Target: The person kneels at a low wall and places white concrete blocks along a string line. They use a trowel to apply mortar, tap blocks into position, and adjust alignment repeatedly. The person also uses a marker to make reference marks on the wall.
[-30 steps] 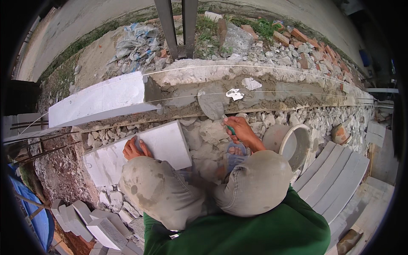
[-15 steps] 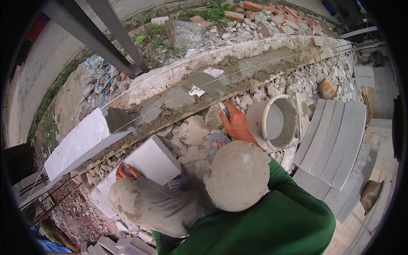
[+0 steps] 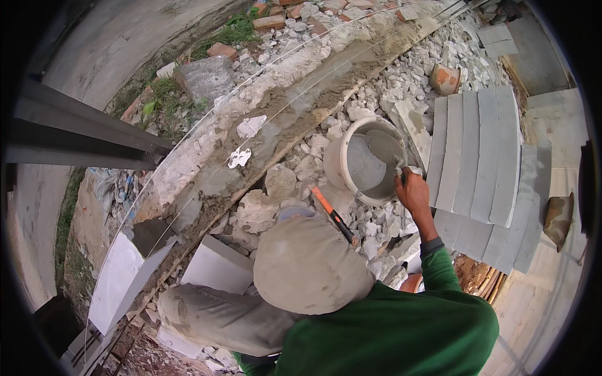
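My right hand [image 3: 414, 195] is closed around the handle of a trowel at the right rim of a pale round bucket [image 3: 338, 164]. The trowel's blade [image 3: 385, 146] is inside the bucket, over grey wet mortar [image 3: 364, 168]. My left hand is out of sight; my bent legs and sleeve cover that side. By my knee lies a white block [image 3: 216, 266]. Another white block [image 3: 122, 282] stands on the near left end of the wall base, under a taut string. Wet mortar [image 3: 288, 106] is spread along that base, with two white scraps on it.
An orange-and-black-handled tool [image 3: 332, 213] lies on the rubble between my knee and the bucket. Stacked grey slabs [image 3: 476, 156] stand to the right. Broken bricks and stones lie at the back. Dark metal posts [image 3: 88, 128] reach in from the left.
My right hand has carried the trowel from the mortar bed right to the bucket. My left hand, earlier on the white block, has gone from view. The view has turned; the orange-and-black-handled tool now shows.
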The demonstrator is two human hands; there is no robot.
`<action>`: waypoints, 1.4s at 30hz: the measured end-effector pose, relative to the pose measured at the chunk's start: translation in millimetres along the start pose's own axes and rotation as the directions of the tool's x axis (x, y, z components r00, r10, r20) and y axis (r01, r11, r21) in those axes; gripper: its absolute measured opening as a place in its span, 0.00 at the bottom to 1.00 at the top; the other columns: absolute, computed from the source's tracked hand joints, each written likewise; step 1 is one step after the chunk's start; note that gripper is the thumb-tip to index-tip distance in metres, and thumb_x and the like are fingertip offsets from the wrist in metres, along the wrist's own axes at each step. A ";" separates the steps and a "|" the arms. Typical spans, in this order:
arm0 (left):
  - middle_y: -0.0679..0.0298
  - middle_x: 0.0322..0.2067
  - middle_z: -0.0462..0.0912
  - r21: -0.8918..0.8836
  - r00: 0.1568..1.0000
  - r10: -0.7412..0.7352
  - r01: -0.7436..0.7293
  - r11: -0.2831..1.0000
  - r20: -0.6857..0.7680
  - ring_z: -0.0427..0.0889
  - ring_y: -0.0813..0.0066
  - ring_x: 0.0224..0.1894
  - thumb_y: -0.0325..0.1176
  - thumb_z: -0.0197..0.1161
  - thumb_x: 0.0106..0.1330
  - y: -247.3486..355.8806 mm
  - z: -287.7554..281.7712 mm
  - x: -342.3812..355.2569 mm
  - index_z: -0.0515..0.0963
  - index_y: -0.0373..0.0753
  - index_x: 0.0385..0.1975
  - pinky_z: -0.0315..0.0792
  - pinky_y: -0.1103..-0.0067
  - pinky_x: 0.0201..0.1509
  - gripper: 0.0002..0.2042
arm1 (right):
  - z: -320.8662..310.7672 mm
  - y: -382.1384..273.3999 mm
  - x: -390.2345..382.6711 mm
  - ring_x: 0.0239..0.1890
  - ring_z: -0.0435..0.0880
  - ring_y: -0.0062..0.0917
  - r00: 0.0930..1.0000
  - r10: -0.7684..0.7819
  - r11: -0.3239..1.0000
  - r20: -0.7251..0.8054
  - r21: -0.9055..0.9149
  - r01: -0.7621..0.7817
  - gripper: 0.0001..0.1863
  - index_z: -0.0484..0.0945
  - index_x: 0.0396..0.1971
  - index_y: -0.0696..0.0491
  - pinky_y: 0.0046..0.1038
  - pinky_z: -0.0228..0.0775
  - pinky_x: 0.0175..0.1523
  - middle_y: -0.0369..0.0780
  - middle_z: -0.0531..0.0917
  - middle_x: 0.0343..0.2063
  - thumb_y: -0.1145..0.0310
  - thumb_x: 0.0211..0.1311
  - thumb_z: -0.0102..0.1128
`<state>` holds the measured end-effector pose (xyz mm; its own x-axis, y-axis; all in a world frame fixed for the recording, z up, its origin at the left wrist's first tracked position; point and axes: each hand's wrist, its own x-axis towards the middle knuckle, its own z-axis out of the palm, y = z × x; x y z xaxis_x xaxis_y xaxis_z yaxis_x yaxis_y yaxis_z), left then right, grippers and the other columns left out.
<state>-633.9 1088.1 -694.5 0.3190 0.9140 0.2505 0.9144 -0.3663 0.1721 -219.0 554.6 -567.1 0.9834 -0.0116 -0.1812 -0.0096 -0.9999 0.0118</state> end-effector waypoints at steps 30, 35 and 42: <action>0.55 0.54 0.82 0.008 0.998 -0.056 0.056 0.998 -0.002 0.78 0.50 0.56 0.42 0.54 0.78 13.2 -4.4 -12.9 0.80 0.43 0.56 0.69 0.56 0.63 0.15 | -8.7 -203.9 4.9 0.23 0.81 0.40 0.850 -0.456 0.742 0.263 0.639 0.201 0.19 0.81 0.49 0.61 0.40 0.73 0.33 0.48 0.85 0.24 0.60 0.70 0.64; 0.55 0.54 0.82 -0.001 0.998 -0.062 0.062 0.998 -0.014 0.78 0.50 0.56 0.42 0.54 0.79 20.1 -5.6 -12.7 0.80 0.43 0.56 0.69 0.57 0.63 0.15 | 42.6 -263.1 4.7 0.40 0.85 0.60 0.859 -0.506 0.790 0.084 0.446 0.422 0.17 0.80 0.47 0.63 0.53 0.75 0.48 0.59 0.87 0.36 0.63 0.70 0.60; 0.55 0.53 0.82 -0.006 0.998 -0.058 0.058 0.998 0.007 0.78 0.50 0.56 0.42 0.53 0.79 20.4 -3.8 -14.3 0.81 0.42 0.55 0.70 0.57 0.62 0.15 | 72.3 -272.7 29.1 0.17 0.77 0.26 0.691 -0.491 0.553 0.531 0.803 -0.223 0.16 0.74 0.41 0.57 0.35 0.70 0.22 0.38 0.78 0.22 0.56 0.77 0.57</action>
<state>-620.8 1066.9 -690.9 0.2671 0.9350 0.2332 0.9299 -0.3136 0.1921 -200.9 826.2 -646.6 0.5882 0.4774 -0.6528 -0.3705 -0.5584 -0.7422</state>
